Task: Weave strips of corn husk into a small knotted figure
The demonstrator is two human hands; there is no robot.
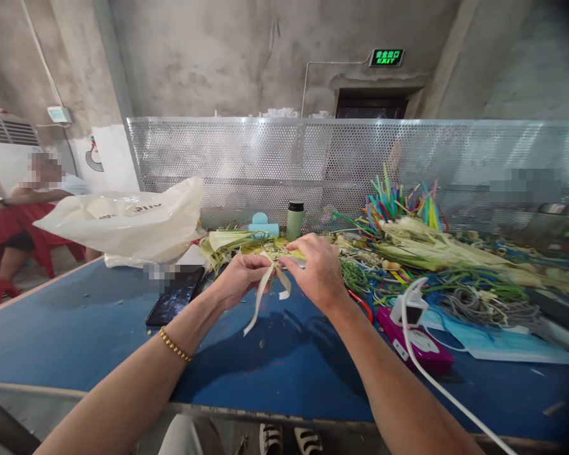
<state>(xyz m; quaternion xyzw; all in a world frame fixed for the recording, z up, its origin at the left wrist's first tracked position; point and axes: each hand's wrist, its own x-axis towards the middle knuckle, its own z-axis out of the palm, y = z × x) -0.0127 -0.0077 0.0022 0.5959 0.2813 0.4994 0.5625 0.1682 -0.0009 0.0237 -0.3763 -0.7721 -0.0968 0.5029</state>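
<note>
A narrow pale strip, like ribbon or dried husk, is looped and hangs in two loose ends just above the blue table. My left hand pinches it between thumb and fingers. From the other side my right hand is closed at the strip's knotted part, thumb towards the left hand. The fingertips partly hide where the strip crosses. Right behind the hands lies a bunch of pale green corn husks, along with small yellowish scraps.
On the blue table are a tablet, a white plastic bag, a green bottle and a purple power strip with a white cable. Husks and coloured pipe cleaners heap at right. Mesh panel stands behind; a person sits far left.
</note>
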